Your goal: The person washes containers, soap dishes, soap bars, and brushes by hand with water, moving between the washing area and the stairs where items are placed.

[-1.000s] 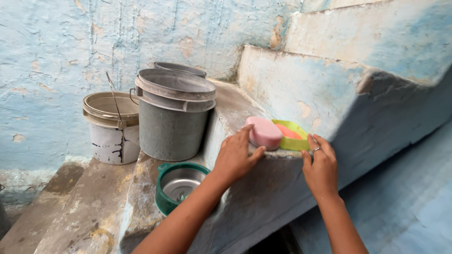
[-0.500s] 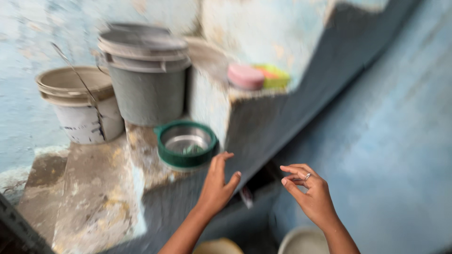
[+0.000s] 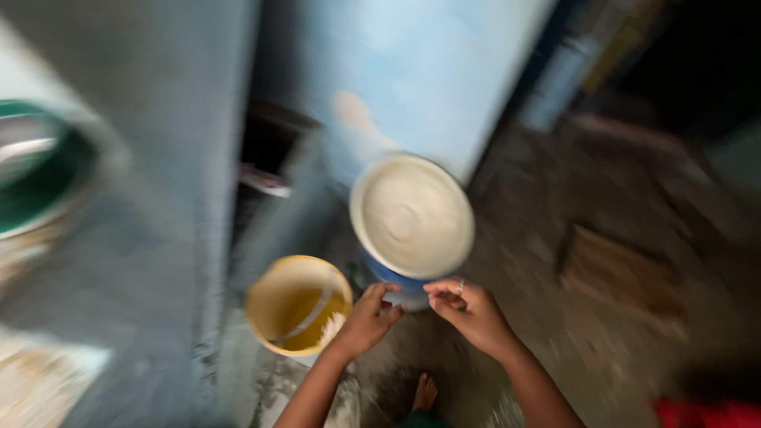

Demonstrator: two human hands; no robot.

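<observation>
Yellow bucket (image 3: 297,305) (white lid (image 3: 412,215) beside).

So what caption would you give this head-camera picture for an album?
Blurred downward view: left hand and right hand meet below a white-lidded blue container, beside a yellow bucket.

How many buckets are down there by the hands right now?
2: a yellow bucket by the left hand, and a blue bucket under a white lid, by the right hand. Blur may hide others.
</observation>
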